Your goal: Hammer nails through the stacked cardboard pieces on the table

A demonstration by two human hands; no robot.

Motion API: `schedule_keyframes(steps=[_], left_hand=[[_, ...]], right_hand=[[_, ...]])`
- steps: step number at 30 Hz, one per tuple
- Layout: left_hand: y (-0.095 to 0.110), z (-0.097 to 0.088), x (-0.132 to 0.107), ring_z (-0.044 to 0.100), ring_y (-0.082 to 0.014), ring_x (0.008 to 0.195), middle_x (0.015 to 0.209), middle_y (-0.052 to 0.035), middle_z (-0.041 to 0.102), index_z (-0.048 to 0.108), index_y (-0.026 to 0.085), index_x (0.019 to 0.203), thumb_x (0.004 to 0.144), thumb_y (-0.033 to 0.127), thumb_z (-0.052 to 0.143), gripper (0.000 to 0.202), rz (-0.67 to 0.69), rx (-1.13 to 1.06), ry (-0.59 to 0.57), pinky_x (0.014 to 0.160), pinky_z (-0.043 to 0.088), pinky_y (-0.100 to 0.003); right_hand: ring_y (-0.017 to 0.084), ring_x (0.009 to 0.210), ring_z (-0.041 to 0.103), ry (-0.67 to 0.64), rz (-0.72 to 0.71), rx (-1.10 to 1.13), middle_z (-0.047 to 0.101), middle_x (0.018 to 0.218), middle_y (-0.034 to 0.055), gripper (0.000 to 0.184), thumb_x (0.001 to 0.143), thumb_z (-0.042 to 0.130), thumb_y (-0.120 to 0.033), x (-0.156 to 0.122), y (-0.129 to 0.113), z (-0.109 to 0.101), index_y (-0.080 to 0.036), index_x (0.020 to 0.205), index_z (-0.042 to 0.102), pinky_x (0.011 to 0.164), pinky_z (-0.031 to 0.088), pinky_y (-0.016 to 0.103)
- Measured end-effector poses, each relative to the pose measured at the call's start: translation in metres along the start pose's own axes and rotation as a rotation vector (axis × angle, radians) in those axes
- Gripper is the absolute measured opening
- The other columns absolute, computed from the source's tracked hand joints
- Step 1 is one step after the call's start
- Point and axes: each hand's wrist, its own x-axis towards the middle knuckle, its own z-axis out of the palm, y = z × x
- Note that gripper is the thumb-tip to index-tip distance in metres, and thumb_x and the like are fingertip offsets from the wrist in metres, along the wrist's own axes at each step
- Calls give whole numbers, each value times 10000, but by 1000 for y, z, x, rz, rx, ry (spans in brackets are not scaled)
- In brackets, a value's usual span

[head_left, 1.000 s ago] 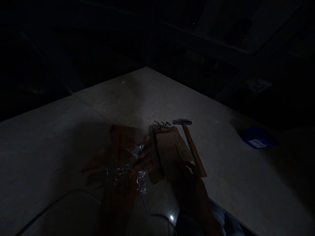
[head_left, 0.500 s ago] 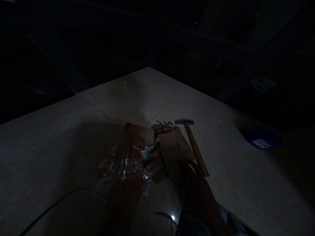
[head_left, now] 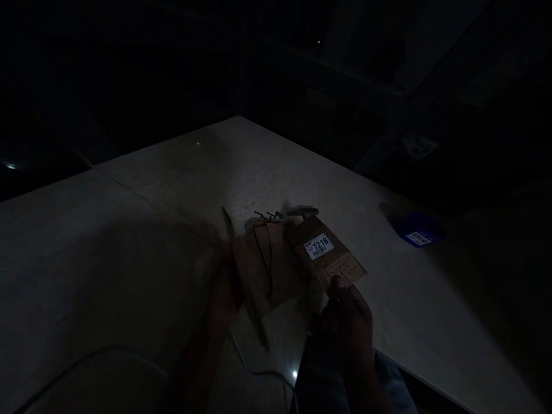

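The scene is very dark. My right hand (head_left: 347, 305) pinches the lower edge of a brown cardboard piece (head_left: 340, 267) bearing a white label marked 1218. At the left, my left hand (head_left: 224, 296) is closed around a thin flat brown panel (head_left: 250, 284), tilted up nearly edge-on; its fingers are partly in shadow. Between the hands, more folded cardboard (head_left: 282, 264) lies on the table. Several nails or screws (head_left: 269, 215) lie just beyond it. A hammer's head (head_left: 302, 211) shows behind the labelled cardboard, which hides the handle.
A blue object with a white label (head_left: 419, 230) sits on the pale tabletop (head_left: 172, 190) at the right. A grey cable (head_left: 107, 349) curves across the near left, and another stretch of cable (head_left: 267, 372) runs by the front edge. Beyond the table is darkness.
My hands have moved apart. The right has raised the labelled cardboard over the hammer handle, and the left holds a tilted panel. The orange plastic packaging no longer shows. The view has shifted right.
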Motion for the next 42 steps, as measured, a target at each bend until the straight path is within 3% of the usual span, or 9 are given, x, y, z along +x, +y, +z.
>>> schedule_keyframes(steps=[6,11,21,25,27,30,33,37,42], left_hand=[[6,18,-3,691,-314,1101,1052,-96,767,717,169,1004,647,512,871,519,27,-9,7,900,592,-380],[11,15,-5,698,-303,1107,1028,-88,777,726,168,1032,756,296,803,314,-79,57,192,923,592,-384],[12,13,-2,670,-267,1178,1005,-57,791,751,198,1019,830,208,665,208,-59,-38,233,1034,534,-383],[9,13,-6,614,-280,1262,1065,-56,784,752,211,1044,819,243,673,240,-101,-49,133,1078,501,-397],[5,10,-7,591,-296,1290,1083,-57,780,755,221,1035,808,284,688,245,-148,-54,38,1091,490,-428],[-1,5,-7,549,-307,1334,1046,-46,786,762,239,926,739,346,757,216,-126,-40,-54,1123,456,-432],[-4,5,-8,550,-332,1326,997,-49,790,756,234,847,606,417,860,319,-76,5,-91,1119,452,-421],[-3,13,-14,637,-360,1201,1068,-77,776,745,210,1028,536,377,916,547,-89,118,-162,1012,518,-445],[3,21,-19,703,-346,1049,1117,-104,759,698,193,1167,530,287,912,678,-83,202,-153,822,573,-394]], right_hand=[[27,286,274,-3,54,215,384,376,-151,447,638,884,-460,5,-8,2,-192,838,587,319,303,144],[26,291,289,-44,12,229,397,386,-147,422,671,869,-447,3,-8,2,-204,807,552,324,309,142],[25,315,290,-197,-31,237,417,453,-145,392,742,819,-475,-2,-7,4,-224,938,590,352,328,151],[33,332,311,-207,-79,227,434,484,-126,326,778,797,-463,-2,-2,2,-228,929,628,343,337,152],[59,346,393,-171,-220,96,490,494,-93,212,853,734,-431,-3,-2,-1,-235,908,675,345,375,166],[165,661,698,-187,-663,-242,743,808,32,131,912,663,-289,-1,-2,-2,-267,992,764,582,595,274],[244,1177,665,-379,-955,-489,699,1288,79,376,933,580,-143,0,0,3,-323,1227,729,943,590,392],[232,1336,558,-673,-893,-590,557,1488,50,540,954,519,-84,-2,3,13,-372,1406,583,1050,538,404],[266,1377,512,-839,-768,-599,446,1574,12,541,948,571,-124,-3,-16,9,-440,1387,580,1086,496,476]])
